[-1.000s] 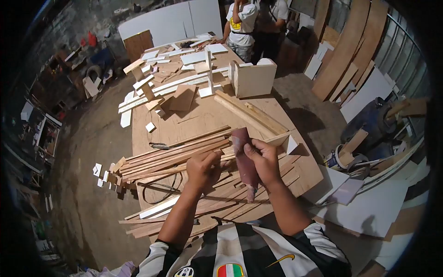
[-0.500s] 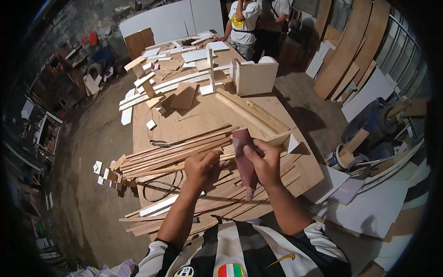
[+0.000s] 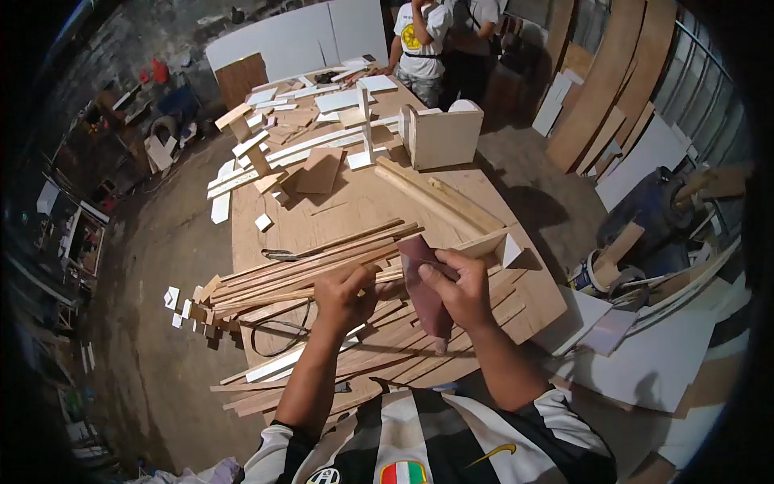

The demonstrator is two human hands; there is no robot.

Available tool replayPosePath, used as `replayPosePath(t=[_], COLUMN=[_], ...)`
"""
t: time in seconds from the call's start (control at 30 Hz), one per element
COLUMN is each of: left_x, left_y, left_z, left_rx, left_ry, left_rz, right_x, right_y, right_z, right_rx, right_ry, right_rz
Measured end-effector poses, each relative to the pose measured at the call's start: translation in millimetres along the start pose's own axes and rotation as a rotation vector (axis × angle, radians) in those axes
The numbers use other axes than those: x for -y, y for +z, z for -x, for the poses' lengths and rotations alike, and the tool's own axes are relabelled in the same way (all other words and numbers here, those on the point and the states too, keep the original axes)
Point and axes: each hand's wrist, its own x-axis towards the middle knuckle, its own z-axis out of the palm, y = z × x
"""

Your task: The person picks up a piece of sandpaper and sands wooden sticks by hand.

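Note:
My right hand grips a dark red, curved sheet that looks like sandpaper, its thumb pressed on the face. To the left, my left hand is closed with its fingers curled; a thin piece of wood seems to pass from it toward the sheet, but its ends are hidden. Beneath both hands lie several long thin wood strips on the plywood table. A dark looped strap rests among the strips, left of my left forearm.
Behind the strips are thick wooden bars, a box-like wooden piece and scattered offcuts. Two people stand at the table's far end. Boards lean at the right, near a bucket and white panels.
My left hand has shifted slightly left. The red sheet has tilted and dipped a little in my right hand, and its surface is bent differently.

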Motion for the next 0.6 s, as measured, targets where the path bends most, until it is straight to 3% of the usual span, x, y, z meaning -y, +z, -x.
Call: replayPosePath(t=[0.13, 0.6], left_x=[-6, 6], left_y=[4, -1], left_z=[3, 8], left_rx=[0.080, 0.004], left_ry=[0.080, -0.013], left_rz=[0.030, -0.033], right_x=[-9, -4], right_y=[-2, 7], right_z=[-5, 3], right_rx=[0.016, -0.032], right_ry=[0.030, -0.039], right_rz=[-0.049, -0.014])
